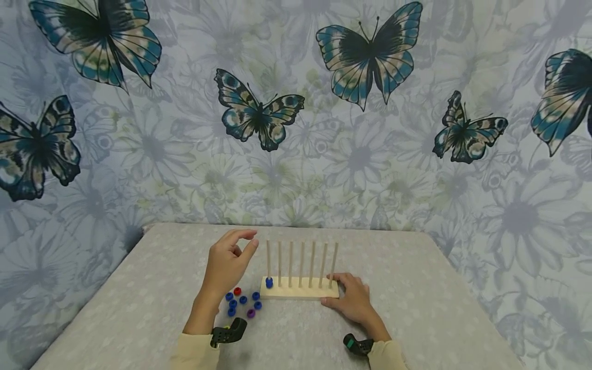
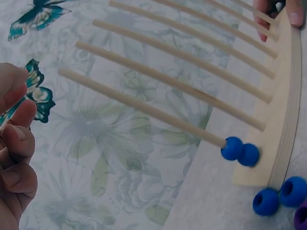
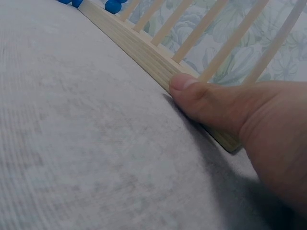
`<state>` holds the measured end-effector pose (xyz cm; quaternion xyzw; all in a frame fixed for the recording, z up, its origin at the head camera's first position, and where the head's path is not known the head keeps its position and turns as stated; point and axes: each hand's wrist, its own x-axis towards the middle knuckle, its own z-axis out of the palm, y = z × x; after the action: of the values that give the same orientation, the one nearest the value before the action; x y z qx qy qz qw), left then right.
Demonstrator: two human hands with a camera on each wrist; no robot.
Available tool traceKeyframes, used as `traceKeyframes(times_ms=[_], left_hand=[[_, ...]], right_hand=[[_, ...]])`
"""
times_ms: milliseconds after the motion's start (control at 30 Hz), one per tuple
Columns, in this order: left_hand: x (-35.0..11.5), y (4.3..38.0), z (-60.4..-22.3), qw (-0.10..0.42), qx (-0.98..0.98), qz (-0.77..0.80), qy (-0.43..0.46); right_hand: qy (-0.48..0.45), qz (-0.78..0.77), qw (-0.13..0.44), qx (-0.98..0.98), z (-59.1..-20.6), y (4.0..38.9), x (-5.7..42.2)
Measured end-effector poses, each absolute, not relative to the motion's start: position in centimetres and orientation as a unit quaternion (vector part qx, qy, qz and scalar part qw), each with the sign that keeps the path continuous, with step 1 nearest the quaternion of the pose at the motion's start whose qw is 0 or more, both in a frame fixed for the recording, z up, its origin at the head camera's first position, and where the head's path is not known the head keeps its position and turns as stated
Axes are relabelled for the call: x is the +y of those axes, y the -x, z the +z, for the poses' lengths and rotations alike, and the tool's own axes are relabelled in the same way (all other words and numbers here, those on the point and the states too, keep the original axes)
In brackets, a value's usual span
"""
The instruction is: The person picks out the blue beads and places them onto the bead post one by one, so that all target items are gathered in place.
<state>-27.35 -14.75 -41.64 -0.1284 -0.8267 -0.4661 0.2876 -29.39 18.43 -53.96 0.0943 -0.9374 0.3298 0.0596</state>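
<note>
Floral grey-blue wall [image 1: 185, 164] behind; teal-and-black butterflies [image 1: 371, 55] across it; pale patterned tabletop [image 1: 425, 293] in front.

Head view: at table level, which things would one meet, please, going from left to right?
Red bead, purple bead, wooden rack, right hand holding the rack's right end. Loose blue beads lie spread around the first two.
</note>
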Motion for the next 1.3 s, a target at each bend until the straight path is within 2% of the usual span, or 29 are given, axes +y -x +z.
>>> traceKeyframes(times_ms=[700,1300], left_hand=[[-17.7,24.7,-41.9,0.316,-0.838,-0.433,0.101],[-20.7,23.6,-46.1,0.282,-0.862,-0.421,0.027]], right_hand=[[-0.086,0.328,0.053,-0.939,-54.3,28.7,18.5],[-0.087,0.344,0.051,-0.934,-53.9,29.3,18.2]])
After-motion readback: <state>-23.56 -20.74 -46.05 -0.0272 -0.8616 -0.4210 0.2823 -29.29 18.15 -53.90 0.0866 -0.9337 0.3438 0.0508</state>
